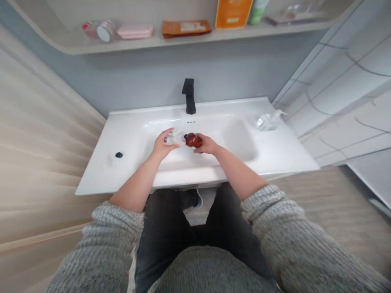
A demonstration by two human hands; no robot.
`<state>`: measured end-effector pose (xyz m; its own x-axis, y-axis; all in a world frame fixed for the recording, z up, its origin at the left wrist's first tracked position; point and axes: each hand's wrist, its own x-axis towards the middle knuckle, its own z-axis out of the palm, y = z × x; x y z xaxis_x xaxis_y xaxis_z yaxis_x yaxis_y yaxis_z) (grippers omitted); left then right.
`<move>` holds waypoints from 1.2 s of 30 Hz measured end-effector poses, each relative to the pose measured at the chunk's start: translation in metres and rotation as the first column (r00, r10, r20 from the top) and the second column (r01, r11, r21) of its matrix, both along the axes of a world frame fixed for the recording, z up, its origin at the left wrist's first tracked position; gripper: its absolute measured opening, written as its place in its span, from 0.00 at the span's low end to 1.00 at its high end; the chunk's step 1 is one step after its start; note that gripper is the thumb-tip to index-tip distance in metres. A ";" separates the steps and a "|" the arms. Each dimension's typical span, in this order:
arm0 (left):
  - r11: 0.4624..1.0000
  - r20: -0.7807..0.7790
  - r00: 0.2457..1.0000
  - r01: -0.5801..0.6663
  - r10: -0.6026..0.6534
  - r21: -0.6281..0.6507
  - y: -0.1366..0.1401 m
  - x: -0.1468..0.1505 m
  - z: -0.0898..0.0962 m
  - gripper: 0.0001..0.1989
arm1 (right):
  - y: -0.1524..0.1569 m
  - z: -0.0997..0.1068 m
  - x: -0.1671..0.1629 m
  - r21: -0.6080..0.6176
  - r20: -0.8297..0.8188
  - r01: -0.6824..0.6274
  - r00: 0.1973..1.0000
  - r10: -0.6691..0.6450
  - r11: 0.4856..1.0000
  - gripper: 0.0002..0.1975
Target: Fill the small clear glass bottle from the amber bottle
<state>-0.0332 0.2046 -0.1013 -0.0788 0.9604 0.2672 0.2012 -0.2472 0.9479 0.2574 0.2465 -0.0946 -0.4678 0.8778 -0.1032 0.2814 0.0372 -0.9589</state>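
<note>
My left hand is closed round a clear bottle that lies on its side over the sink. In my right hand is a brown bottle, tilted so that its dark neck meets the open end of the clear one. Whether liquid passes between them is too small to tell. Both hands are above the basin, in front of the black faucet. A small black cap sits on the left part of the white counter.
At the counter's right end lies a clear pump bottle. Above the faucet runs a shelf with an orange box, a brown packet and a pink case. A curtain hangs on the left, and tiles cover the right wall.
</note>
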 end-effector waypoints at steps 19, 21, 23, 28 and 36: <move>1.000 -0.087 0.996 -0.015 0.016 0.011 -0.005 0.002 0.008 0.47 | 0.001 0.000 0.002 0.031 0.097 -0.039 0.995 0.036 0.999 0.41; 1.000 -0.096 0.995 -0.011 0.012 0.013 -0.006 0.003 0.008 0.47 | 0.002 -0.001 0.002 0.057 0.108 -0.047 0.993 0.041 0.997 0.42; 1.000 -0.117 0.993 -0.003 0.005 0.012 -0.006 0.002 0.009 0.46 | 0.003 -0.002 0.002 0.101 0.125 -0.054 0.991 0.041 0.993 0.42; 1.000 -0.153 0.988 0.012 -0.010 0.014 -0.006 0.000 0.009 0.44 | 0.005 -0.003 0.003 0.140 0.162 -0.089 0.985 0.066 0.986 0.43; 0.999 -0.162 0.987 0.016 -0.008 0.046 -0.006 0.001 0.009 0.43 | 0.006 -0.009 0.002 0.169 0.180 -0.089 0.982 0.058 0.982 0.44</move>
<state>-0.0325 0.1988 -0.0921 -0.0195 0.9471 0.3204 0.3479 -0.2940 0.8902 0.2595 0.2528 -0.1031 -0.5207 0.8530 -0.0357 0.4327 0.2276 -0.8724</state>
